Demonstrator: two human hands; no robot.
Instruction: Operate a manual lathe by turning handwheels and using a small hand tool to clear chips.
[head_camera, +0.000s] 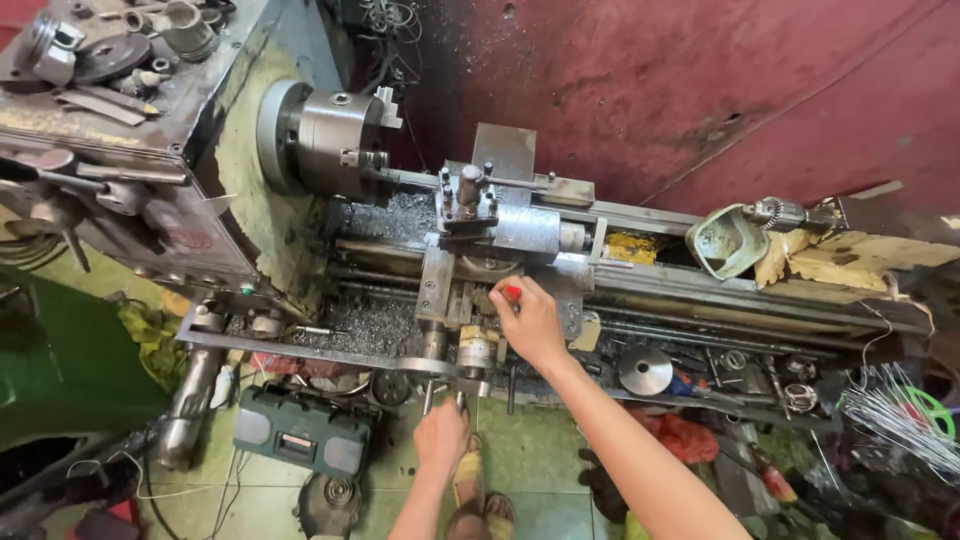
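Clutter of loose tools and metal fittings (110, 50) lies on top of the lathe headstock (130, 190) at far left, a flat spot within reach that serves as a shelf. Just right of it the steel chuck (325, 140) faces along the bed, gripping a thin bar (410, 178) that runs toward the tool post (468, 195), so the cutter sits right at the work. Grey metal chips (370, 325) are heaped beneath the chuck and on the tray, where cutting would drop them. On the tiled floor below rests a green tool case (300, 430), out of the way of the feet. The person's left hand (442, 435) reaches up from below and is closed round a handle (440, 392) of the apron handwheel, a grip suited to cranking the carriage (480, 280) along the bed. The right hand (530, 320) lies higher, on the carriage front, its fingers pinched together on a small red-tipped knob (511, 293), most likely a cross-feed control; both hands thus sit on the feeds while the head looks down at the cut. Farther right a round metal disc (645, 370) and small parts lie on the lower tray, and a pale green cup (728, 240) with a drill chuck (775, 212) rests on the tailstock end, parked clear of the carriage. Bundled wires (900, 415) hang at the far right.
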